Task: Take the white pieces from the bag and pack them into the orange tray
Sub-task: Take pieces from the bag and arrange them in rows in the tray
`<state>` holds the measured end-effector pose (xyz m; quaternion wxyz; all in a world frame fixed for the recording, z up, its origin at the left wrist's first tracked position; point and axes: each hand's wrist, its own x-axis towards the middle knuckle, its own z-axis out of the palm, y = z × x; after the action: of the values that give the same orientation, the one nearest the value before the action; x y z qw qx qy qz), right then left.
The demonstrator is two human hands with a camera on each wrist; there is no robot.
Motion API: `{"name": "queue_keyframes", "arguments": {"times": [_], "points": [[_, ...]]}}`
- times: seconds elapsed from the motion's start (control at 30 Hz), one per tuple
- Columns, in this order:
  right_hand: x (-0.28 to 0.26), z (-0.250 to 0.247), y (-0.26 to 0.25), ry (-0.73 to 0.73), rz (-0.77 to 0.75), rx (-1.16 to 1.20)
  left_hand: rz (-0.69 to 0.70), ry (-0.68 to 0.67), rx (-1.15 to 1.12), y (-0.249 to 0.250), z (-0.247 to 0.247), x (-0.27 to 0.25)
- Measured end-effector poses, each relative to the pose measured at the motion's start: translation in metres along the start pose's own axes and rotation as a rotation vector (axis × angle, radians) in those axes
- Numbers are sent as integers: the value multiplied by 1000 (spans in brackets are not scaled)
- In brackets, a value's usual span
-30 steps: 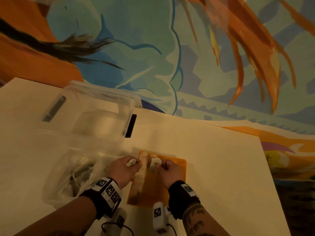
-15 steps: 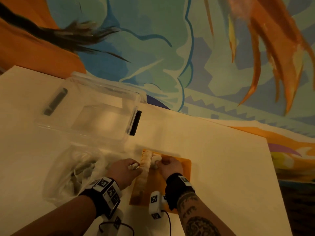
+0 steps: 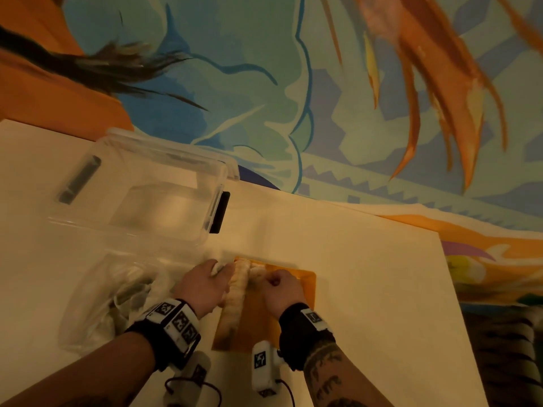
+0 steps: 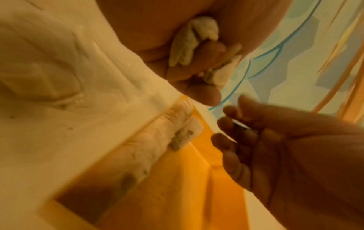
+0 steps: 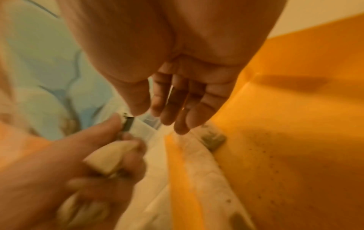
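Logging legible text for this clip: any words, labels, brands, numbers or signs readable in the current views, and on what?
No readable text in any view.
Left wristband: square black-and-white marker patterns, no letters or digits.
Right wristband: one such marker, no text.
White device below the orange tray: one marker, no text.
Wall mural: painted shapes only.
Both wrist views: blurred, nothing legible.

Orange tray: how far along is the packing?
One row of white pieces fills the flat orange plastic tray's left edge, a second just started. The left hand grips more white pieces; the right hand holds none. The clear plastic bag still holds white material.
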<state>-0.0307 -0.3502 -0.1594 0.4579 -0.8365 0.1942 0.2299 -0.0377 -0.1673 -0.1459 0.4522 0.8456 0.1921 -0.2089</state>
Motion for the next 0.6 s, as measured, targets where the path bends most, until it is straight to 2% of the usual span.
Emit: {"name": "queue_keyframes", "arguments": {"times": [0.13,0.2,0.27,0.43,0.6], "points": [[-50,-6,-17,-161,-255,207,69,4,-133,27,7,-16],[-62,-7,-17,-130,-303,220,88,25,-189,37,14,-23],[-66,-12,-13,-75,-311,209,56,18,-239,46,21,-29],[-81,-36,-2,-87,-361,164,63,-18,-259,58,38,-41],[-89,-52,10,-53,-297,284,96,-66,-234,65,47,-52]]}}
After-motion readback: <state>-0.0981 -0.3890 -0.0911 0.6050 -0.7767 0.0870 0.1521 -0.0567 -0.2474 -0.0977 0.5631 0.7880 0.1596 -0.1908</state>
